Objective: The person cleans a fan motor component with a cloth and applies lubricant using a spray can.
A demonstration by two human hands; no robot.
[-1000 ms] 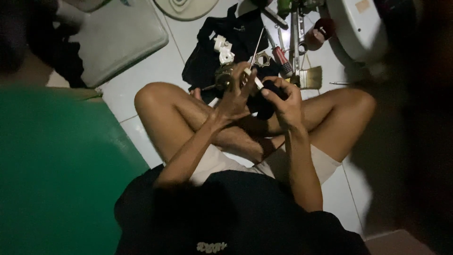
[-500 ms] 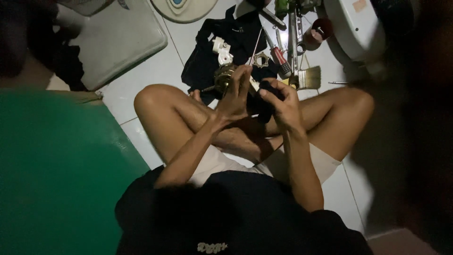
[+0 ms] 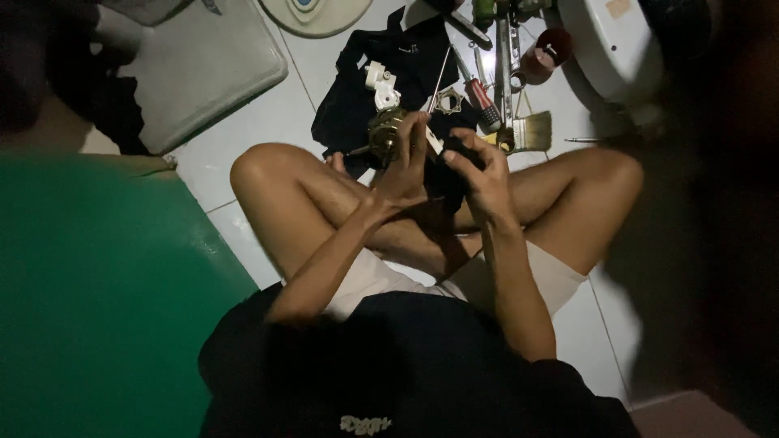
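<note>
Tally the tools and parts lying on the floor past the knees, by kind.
Paintbrush: 1
Red-handled screwdriver: 1
White plastic part: 1
Metal square frame part: 1
Dark cloth: 1
Total: 5
Other tools at the top edge are too dim to sort.

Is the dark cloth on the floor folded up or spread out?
Spread out: the dark cloth lies flat on the tiles with white parts on it.

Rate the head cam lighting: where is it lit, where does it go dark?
Head view: lit best at the top, on the white floor tiles, the paintbrush and screwdriver; the left hand and right hand are dim but readable on a brass-coloured metal part; the right edge and the black shirt fall into near-black shadow.
</note>
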